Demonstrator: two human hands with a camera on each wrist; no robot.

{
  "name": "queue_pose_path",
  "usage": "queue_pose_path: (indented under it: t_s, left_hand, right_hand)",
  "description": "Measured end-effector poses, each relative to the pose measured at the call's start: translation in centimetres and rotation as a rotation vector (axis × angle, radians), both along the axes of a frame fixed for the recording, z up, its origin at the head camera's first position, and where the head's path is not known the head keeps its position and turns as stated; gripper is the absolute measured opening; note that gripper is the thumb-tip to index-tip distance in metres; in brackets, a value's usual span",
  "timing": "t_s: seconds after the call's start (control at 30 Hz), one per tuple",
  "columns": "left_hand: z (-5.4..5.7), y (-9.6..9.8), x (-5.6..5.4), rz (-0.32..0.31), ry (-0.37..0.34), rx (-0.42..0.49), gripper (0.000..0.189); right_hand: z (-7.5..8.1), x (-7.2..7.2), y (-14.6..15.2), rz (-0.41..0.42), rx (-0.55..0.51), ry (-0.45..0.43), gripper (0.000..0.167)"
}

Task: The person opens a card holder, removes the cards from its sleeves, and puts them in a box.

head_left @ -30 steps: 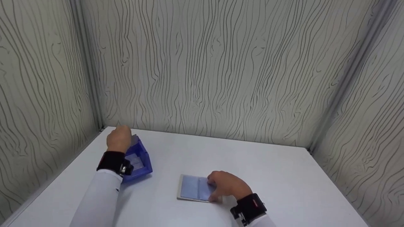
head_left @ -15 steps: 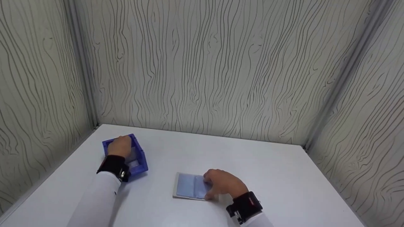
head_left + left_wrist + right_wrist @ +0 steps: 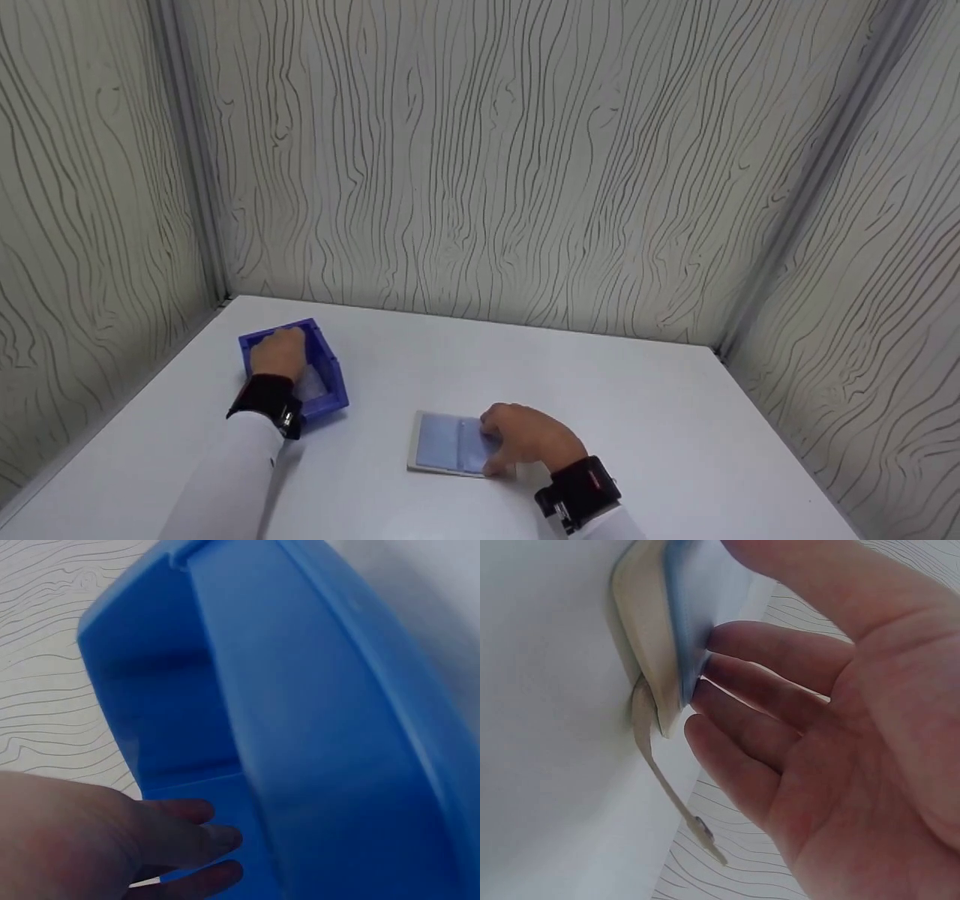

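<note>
My left hand (image 3: 279, 354) is down inside a blue plastic bin (image 3: 335, 375) at the far left of the table. In the left wrist view its fingers (image 3: 221, 838) reach loosely past the bin wall, and nothing shows between them. Pale, translucent flat pieces (image 3: 311, 384) lie in the bin, partly hidden by the hand. My right hand (image 3: 534, 436) holds a card holder (image 3: 439, 444) on the table, thumb at its near edge and fingers at its far side. It lies spread with bluish clear sleeves on a beige cover (image 3: 646, 622); a snap strap (image 3: 664, 776) hangs from it.
The white table (image 3: 600, 390) meets wood-patterned panels (image 3: 480, 165) at the back and both sides. A grey corner post (image 3: 187, 165) stands behind the bin at the left. Each wrist wears a black band (image 3: 583, 491).
My left hand has lowered into the bin; the grey flat piece seen beside it a second ago no longer shows there. The right hand stays on the card holder. The head view has shifted slightly.
</note>
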State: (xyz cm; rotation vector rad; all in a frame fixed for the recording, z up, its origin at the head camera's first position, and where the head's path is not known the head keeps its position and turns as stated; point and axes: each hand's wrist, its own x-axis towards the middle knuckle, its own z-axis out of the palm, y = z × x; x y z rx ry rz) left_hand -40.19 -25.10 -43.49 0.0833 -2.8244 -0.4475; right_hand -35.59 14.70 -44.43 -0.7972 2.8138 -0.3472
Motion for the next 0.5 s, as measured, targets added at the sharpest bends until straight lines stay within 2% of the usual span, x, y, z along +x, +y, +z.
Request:
queue_pose_path:
  t_s: [0.13,0.23,0.37,0.5]
  left_hand:
    - [0.3,0.4,0.2,-0.016,-0.009,-0.010,0.025]
    - [0.8,0.8,0.6,-0.005,-0.022,0.002,0.026]
    - [1.6,1.6,1.5,0.040,0.025,0.081,0.021]
    - [3.3,3.3,3.2,0.044,0.138,0.184,0.023]
  right_hand:
    - [-0.1,0.0,0.2,0.003,0.007,0.005,0.029]
    - [0.0,0.0,0.2,0.012,0.016,0.015,0.028]
    - [0.5,-0.2,-0.1,0.010,0.039,0.020,0.033]
    - [1.2,-0.6,-0.4,-0.003,0.067,-0.001,0.057]
